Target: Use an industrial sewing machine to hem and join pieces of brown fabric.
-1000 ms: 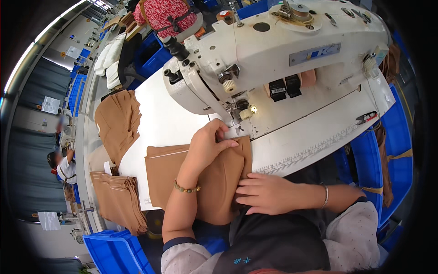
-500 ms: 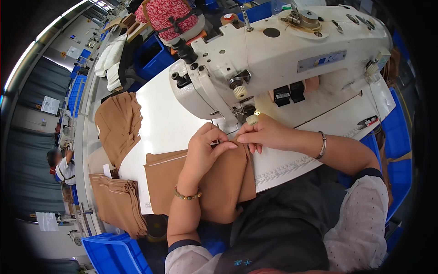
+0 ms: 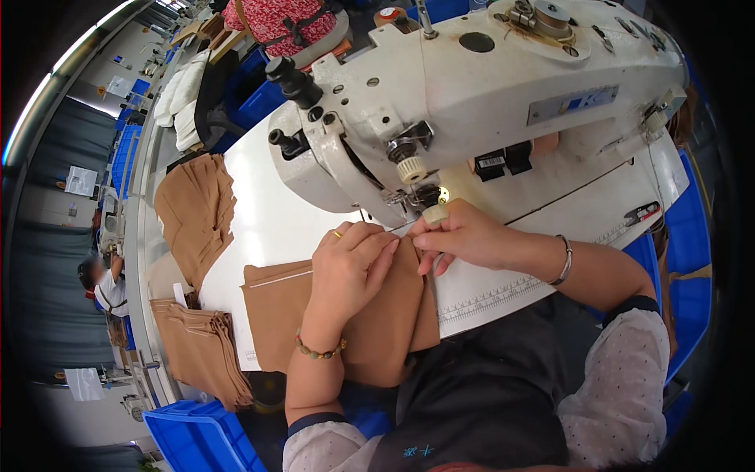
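Brown fabric pieces (image 3: pixel 385 315) lie on the white sewing table below the sewing machine (image 3: pixel 464 86), their lower part hanging over the front edge. My left hand (image 3: pixel 354 263) rests on the fabric, fingers closed at its top corner by the needle area. Beside it, my right hand (image 3: pixel 460 236) pinches the same corner between thumb and fingers. Both hands almost meet just in front of the presser foot, which is partly hidden. A folded layer with a pale edge sticks out left of my left wrist.
Stacks of brown fabric lie at the left, an upper stack (image 3: pixel 193 212) and a lower stack (image 3: pixel 200 346) draped over the edge. A small thread snipper (image 3: pixel 642 213) lies at the right by a printed ruler strip (image 3: pixel 503 297). Blue bins (image 3: pixel 200 433) stand around; another person (image 3: pixel 110 287) sits far left.
My left hand has shifted slightly left and its fingers lie flatter against the fabric. My right hand keeps its pinch at the corner. The view has moved a little closer to the machine.
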The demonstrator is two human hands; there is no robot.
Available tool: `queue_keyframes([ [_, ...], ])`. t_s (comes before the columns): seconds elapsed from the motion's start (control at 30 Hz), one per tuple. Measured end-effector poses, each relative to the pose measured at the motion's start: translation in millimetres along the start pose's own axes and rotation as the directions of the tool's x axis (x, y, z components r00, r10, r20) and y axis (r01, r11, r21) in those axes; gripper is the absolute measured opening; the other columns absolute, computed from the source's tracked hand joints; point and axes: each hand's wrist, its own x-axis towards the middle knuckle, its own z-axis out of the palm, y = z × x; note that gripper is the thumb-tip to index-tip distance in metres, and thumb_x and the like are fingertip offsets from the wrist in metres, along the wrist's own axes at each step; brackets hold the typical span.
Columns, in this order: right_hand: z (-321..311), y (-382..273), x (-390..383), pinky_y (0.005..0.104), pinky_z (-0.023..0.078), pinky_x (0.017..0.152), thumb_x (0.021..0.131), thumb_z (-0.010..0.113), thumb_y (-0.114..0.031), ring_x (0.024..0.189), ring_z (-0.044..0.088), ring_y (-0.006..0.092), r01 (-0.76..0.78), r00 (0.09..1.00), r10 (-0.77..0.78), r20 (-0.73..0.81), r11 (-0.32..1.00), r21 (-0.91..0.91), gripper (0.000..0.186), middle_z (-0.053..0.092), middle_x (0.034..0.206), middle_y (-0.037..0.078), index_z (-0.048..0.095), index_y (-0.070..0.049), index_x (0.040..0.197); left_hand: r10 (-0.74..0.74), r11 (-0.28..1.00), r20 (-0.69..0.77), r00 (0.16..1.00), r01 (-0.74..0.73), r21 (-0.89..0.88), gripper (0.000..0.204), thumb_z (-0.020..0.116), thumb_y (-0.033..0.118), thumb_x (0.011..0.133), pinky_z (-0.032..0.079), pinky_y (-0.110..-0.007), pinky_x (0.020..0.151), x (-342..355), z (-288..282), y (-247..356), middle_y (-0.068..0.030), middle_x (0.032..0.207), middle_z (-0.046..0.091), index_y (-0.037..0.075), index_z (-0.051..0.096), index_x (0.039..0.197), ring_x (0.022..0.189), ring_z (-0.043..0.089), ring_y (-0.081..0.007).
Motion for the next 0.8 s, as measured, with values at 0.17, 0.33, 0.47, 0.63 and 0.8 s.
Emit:
queue_keyframes([
  [0.17, -0.4, -1.3, -3.3, 0.0248, 0.058, 0.068, 0.098, 0.059, -0.015, 0.082, 0.072, 0.0130, 0.013, 1.000, -0.013, -0.001, 0.997, -0.079, 0.029, 0.071, 0.097, 0.006, 0.069, 0.004, 0.117, -0.182, 0.939, 0.042, 0.982, 0.186, -0.290, 0.006, 0.078, 0.009, 0.083, 0.051, -0.035, 0.068, -1.8, -4.1, -2.0, -0.0053, 0.085, 0.068, 0.007, 0.073, 0.086, 0.077, 0.064, -0.0229],
  [0.33, 2.0, 7.0, 0.4, 0.0239, 0.058, 0.071, 0.098, 0.061, -0.016, 0.084, 0.071, 0.0117, 0.042, 0.999, -0.043, -0.010, 0.998, -0.057, 0.027, 0.072, 0.097, 0.007, 0.072, 0.004, 0.112, -0.160, 0.931, 0.076, 0.984, 0.176, -0.319, 0.007, 0.079, 0.009, 0.081, 0.050, -0.035, 0.067, -4.6, 4.1, 2.4, -0.0045, 0.081, 0.068, 0.007, 0.074, 0.085, 0.074, 0.061, -0.0230],
  [0.47, 1.3, 10.2, 1.8, 0.0235, 0.056, 0.070, 0.095, 0.068, -0.018, 0.080, 0.069, 0.0096, 0.043, 0.999, -0.041, -0.019, 0.993, 0.106, 0.026, 0.073, 0.092, 0.006, 0.074, 0.004, 0.109, -0.092, 0.977, 0.025, 0.995, 0.095, -0.193, 0.008, 0.081, 0.011, 0.080, 0.046, -0.034, 0.069, -1.9, 2.8, 5.3, -0.0020, 0.080, 0.069, 0.010, 0.075, 0.085, 0.071, 0.060, -0.0216],
  [0.63, 5.0, 9.8, 1.2, 0.0235, 0.055, 0.066, 0.091, 0.074, -0.013, 0.074, 0.066, 0.0088, 0.132, 0.991, -0.134, -0.025, 0.988, -0.085, 0.023, 0.074, 0.088, 0.006, 0.075, 0.004, 0.106, -0.092, 0.978, 0.009, 0.996, 0.092, -0.188, 0.008, 0.079, 0.010, 0.080, 0.043, -0.034, 0.070, -2.7, 3.6, 6.3, -0.0009, 0.078, 0.067, 0.011, 0.072, 0.082, 0.071, 0.058, -0.0216],
  [0.8, 5.4, 14.3, 2.2, 0.0234, 0.054, 0.064, 0.089, 0.074, -0.009, 0.070, 0.065, 0.0085, 0.156, 0.984, -0.164, -0.071, 0.981, -0.112, 0.019, 0.073, 0.086, 0.006, 0.075, 0.004, 0.104, -0.077, 0.970, 0.094, 0.993, 0.096, -0.222, 0.010, 0.076, 0.009, 0.082, 0.041, -0.035, 0.070, 0.1, -2.8, 7.3, -0.0015, 0.078, 0.063, 0.009, 0.067, 0.082, 0.074, 0.058, -0.0225],
])
